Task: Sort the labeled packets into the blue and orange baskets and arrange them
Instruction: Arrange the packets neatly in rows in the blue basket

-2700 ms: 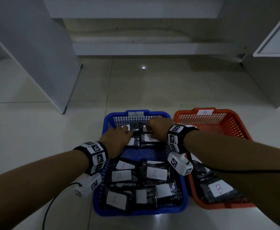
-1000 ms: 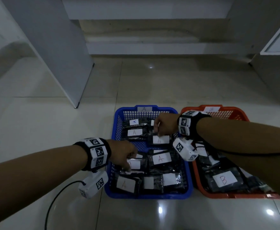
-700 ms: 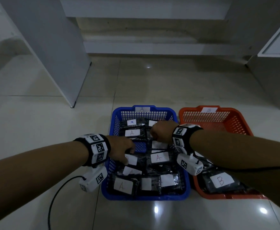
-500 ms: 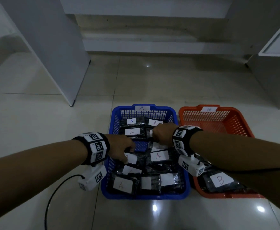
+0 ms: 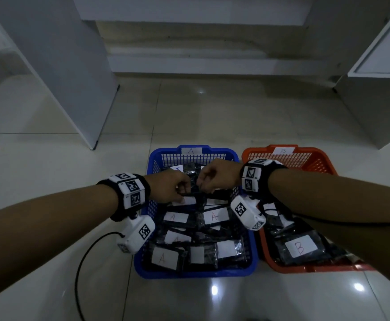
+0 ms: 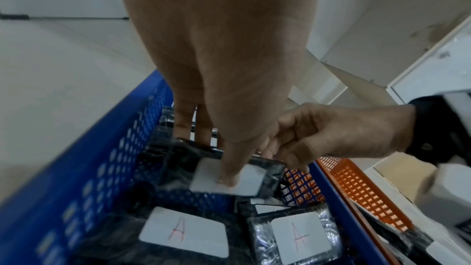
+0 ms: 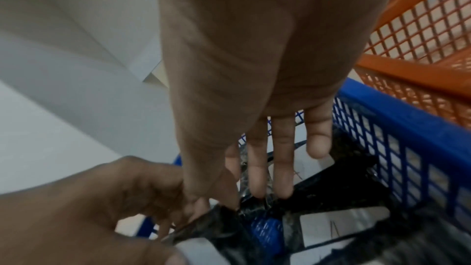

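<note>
My left hand [image 5: 169, 188] pinches a black packet [image 6: 230, 170], thumb on its white label, above the middle of the blue basket [image 5: 194, 273]. My right hand [image 5: 217, 174] pinches the same packet's right edge. Below, A-labelled packets [image 5: 215, 216] fill the basket. Just right, touching it, the orange basket [image 5: 314, 268] holds a B-labelled packet [image 5: 301, 246]. Both stand on the tiled floor [image 5: 50, 181].

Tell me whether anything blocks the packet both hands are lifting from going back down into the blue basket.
Nothing visible blocks it. The left hand and right hand hold the lifted packet just above the blue basket. Beneath it lie only other A packets, with a bare patch of basket floor showing in the right wrist view.
</note>
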